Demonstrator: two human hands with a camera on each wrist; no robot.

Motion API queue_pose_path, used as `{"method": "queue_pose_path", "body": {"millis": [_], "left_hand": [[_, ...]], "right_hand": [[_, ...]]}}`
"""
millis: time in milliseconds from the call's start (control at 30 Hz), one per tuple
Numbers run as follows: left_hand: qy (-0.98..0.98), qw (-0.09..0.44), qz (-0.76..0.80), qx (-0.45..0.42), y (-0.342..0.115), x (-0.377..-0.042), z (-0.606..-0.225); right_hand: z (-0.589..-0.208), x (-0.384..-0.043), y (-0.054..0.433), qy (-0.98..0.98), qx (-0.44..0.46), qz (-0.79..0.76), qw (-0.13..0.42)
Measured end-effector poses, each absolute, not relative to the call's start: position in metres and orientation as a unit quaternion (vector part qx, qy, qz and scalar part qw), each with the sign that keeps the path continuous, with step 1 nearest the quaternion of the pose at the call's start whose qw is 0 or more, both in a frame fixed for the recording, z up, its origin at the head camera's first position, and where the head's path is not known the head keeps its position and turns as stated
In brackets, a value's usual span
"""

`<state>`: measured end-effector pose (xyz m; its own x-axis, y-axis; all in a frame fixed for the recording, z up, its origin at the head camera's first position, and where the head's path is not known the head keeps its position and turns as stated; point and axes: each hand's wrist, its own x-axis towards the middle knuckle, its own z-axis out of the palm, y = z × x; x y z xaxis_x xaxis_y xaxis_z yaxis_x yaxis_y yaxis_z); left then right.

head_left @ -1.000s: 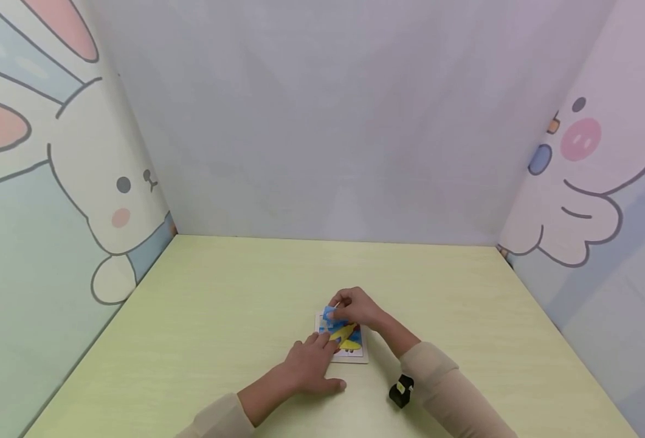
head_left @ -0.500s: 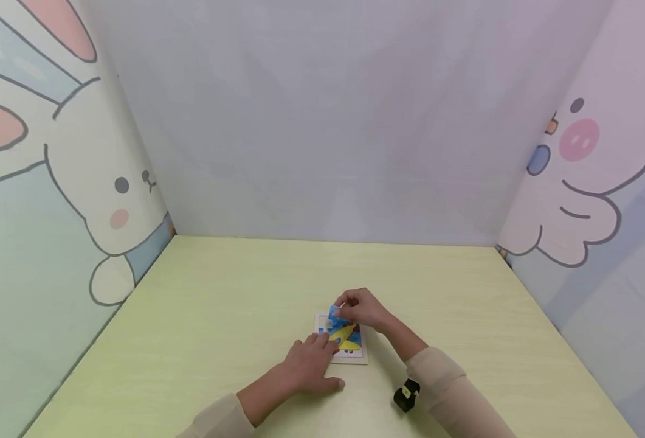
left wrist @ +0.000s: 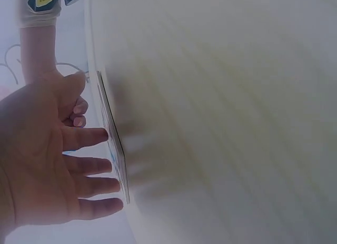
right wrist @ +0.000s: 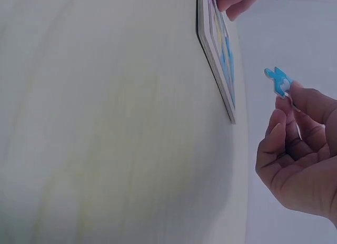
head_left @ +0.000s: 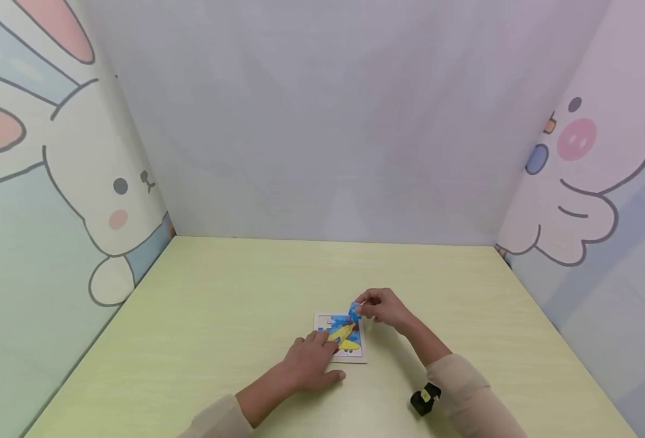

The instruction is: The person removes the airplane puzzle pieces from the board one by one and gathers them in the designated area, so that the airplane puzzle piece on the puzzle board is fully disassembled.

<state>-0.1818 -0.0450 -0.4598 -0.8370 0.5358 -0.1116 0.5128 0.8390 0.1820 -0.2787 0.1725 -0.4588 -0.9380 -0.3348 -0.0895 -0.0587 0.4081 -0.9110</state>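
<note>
A small jigsaw puzzle board (head_left: pixel 355 359) with a pale frame lies flat on the table, showing a yellow airplane on blue. Pale patches show near its upper left and lower edge. My left hand (head_left: pixel 310 363) rests its straight fingers on the board's left part, hiding some of the picture. Between thumb and fingers, my right hand (head_left: pixel 386 309) pinches a blue puzzle piece (right wrist: pixel 281 82). It has a white patch and a knob. In the right wrist view this piece is held up off the board; in the head view it overlaps the board's upper right corner.
The light yellow-green table (head_left: pixel 234 292) reaches back to a plain grey wall (head_left: pixel 322 121). Side walls carry a rabbit drawing (head_left: pixel 120 207) and a pig drawing (head_left: pixel 579 146). A black device (head_left: pixel 425 399) is strapped at the right wrist.
My right hand has moved right with the puzzle piece, from over the board's upper left to its upper right corner. The left hand has stayed on the board.
</note>
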Motion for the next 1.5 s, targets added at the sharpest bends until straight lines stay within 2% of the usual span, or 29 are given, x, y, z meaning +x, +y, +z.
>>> {"method": "queue_pose_path", "body": {"millis": [167, 500, 800, 1233, 1500], "left_hand": [[0.955, 0.058, 0.066, 0.282, -0.041, -0.183, -0.459], [0.954, 0.059, 0.053, 0.289, -0.035, -0.183, -0.465], [0.954, 0.062, 0.046, 0.288, -0.033, -0.182, -0.465], [0.953, 0.064, 0.051, 0.292, -0.03, -0.181, -0.465], [0.953, 0.071, 0.058, 0.29, -0.028, -0.182, -0.465]], "right_hand": [[-0.458, -0.279, 0.185, 0.827, -0.119, -0.536, 0.12], [-0.468, -0.286, 0.204, 0.829, -0.101, -0.537, 0.116], [-0.47, -0.302, 0.206, 0.857, -0.06, -0.501, 0.1], [-0.477, -0.324, 0.199, 0.889, -0.052, -0.45, 0.067], [-0.477, -0.328, 0.195, 0.908, -0.068, -0.408, 0.064]]}}
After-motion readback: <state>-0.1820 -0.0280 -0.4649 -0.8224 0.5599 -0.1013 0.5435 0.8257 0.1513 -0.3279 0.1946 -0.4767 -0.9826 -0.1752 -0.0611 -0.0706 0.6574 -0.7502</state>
